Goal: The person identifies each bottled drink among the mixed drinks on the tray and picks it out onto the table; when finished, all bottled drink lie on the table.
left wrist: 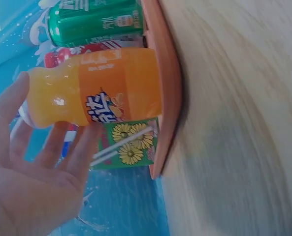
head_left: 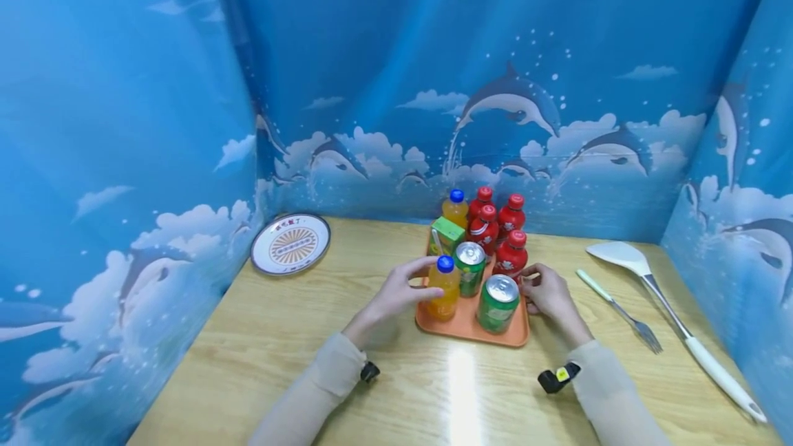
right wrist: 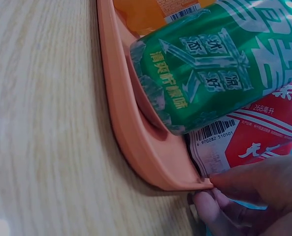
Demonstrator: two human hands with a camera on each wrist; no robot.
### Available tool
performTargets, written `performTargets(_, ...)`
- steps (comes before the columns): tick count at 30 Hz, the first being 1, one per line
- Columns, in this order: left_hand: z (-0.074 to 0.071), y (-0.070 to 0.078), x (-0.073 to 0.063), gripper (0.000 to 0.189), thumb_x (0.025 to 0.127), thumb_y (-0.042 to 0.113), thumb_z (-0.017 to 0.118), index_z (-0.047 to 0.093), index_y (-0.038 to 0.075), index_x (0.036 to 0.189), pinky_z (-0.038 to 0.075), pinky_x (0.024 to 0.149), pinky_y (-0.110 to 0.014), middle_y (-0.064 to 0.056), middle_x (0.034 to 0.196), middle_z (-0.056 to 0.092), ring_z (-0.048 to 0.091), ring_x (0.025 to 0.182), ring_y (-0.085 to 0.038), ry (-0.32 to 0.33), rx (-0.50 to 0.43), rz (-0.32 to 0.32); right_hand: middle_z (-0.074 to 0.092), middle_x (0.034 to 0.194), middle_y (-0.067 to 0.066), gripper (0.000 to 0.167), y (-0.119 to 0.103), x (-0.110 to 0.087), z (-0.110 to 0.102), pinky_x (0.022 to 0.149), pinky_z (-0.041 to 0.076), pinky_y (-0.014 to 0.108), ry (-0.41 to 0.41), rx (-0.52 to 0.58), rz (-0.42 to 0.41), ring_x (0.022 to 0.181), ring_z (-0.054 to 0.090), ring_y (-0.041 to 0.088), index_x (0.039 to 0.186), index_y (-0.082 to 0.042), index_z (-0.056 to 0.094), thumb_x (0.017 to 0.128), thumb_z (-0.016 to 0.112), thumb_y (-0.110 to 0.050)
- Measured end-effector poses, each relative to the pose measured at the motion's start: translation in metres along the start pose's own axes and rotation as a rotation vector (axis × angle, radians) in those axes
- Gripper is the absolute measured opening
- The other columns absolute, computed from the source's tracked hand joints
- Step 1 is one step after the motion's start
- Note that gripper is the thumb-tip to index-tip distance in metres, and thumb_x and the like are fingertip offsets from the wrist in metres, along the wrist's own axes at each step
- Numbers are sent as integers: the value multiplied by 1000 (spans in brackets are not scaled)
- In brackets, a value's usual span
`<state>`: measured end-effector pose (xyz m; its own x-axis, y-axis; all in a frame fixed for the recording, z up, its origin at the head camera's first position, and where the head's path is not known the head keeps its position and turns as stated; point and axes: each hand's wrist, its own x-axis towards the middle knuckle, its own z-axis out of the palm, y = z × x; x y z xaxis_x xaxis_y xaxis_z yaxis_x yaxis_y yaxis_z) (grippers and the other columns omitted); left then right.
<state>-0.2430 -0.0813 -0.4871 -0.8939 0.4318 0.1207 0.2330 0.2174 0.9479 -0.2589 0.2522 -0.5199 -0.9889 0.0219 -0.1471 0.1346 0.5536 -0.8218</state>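
Between the thumb and fingers of my left hand (head_left: 399, 292) is an orange soda bottle (head_left: 444, 305) with a blue cap, upright at the tray's near left corner. My right hand (head_left: 551, 294) pinches the rim of the orange tray (head_left: 460, 329) on its right side, beside a red bottle (head_left: 511, 256). A green can (right wrist: 195, 73) stands at the near right corner, with a second green can (head_left: 469, 274) farther in. Behind my left hand stands a green juice box (left wrist: 131, 145) with a straw on its side.
At the tray's back are another orange bottle (head_left: 455, 209) and several red bottles (head_left: 484, 229). A round patterned plate (head_left: 291, 244) lies far left. On the right lie a fork (head_left: 619, 308) and a long-handled spatula (head_left: 665, 308). Dolphin-print curtains (head_left: 384, 88) border the table.
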Motion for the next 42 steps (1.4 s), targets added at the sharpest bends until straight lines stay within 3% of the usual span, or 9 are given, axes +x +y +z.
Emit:
performTargets(4, 1, 5, 0, 57, 92, 14, 81, 62, 13, 146, 48, 115, -61, -16, 144, 66, 61, 133, -43, -9, -21, -17, 65, 93, 14, 36, 0, 0, 0, 54, 62, 31, -7, -6, 28, 63, 64, 13, 129, 8, 58, 94, 66, 1)
performTargets(12, 2, 12, 3, 57, 90, 20, 85, 65, 17, 143, 51, 112, -60, -9, 144, 67, 62, 132, -38, 14, -9, -101, 66, 95, 14, 39, 1, 2, -1, 55, 63, 31, -17, 20, 48, 66, 66, 13, 131, 8, 56, 94, 66, 2)
performTargets(20, -2, 17, 5, 59, 85, 17, 88, 66, 15, 140, 54, 110, -53, -10, 139, 69, 66, 126, -34, 7, 0, -152, 66, 97, 15, 40, -2, 3, 0, 58, 64, 32, -30, 12, 69, 68, 66, 13, 134, 7, 56, 96, 66, 0)
performTargets(34, -19, 40, 1, 61, 85, 18, 89, 65, 18, 141, 55, 110, -46, -5, 138, 69, 63, 127, -26, -83, 2, -115, 65, 98, 15, 40, -4, 0, 0, 55, 62, 30, 2, 21, 45, 62, 63, 12, 132, 10, 57, 93, 67, 3)
performTargets(42, -35, 48, 6, 60, 89, 12, 83, 61, 11, 145, 59, 106, -41, -12, 146, 65, 65, 129, -30, -105, -74, -117, 65, 100, 17, 42, -2, 0, 0, 57, 64, 31, 3, 16, 26, 66, 65, 12, 133, 9, 56, 93, 65, 3)
